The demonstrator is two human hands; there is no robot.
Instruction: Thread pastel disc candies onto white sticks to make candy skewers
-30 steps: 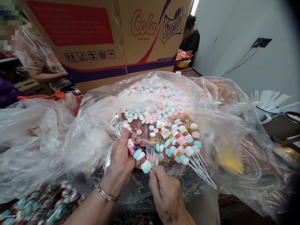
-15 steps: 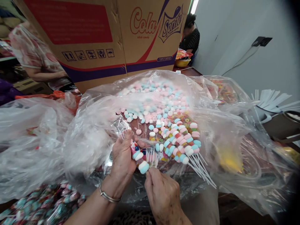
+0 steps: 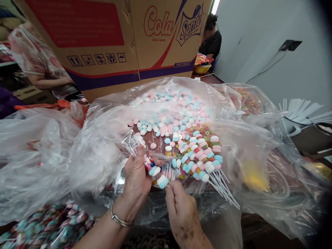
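Candy stick: The candy stick is between the two hands, tilted, with a fat blue candy at its low end.
Left hand: The left hand is curled, with its thumb up, and holds the wrapper, which seems to go around the top of the candy stick.
Right hand: The right hand has its thumb and finger pinched together just below the blue candy, seemingly on the stick's end; the fingertips hide that bit.
Candy bunch: Beside them, the bunch of candy sticks lies with its white ends pointing down and right.
Loose candies: Loose candies lie behind the hands, on and under clear plastic.
Wrapper trouble: If the right hand shoves too hard, the candies could catch on the wrapper and rip it.
Candy trouble: If the left hand squeezes too tight, the soft-looking candies could squash.
Bunch trouble: A bump from the right hand could make the bunch slide.
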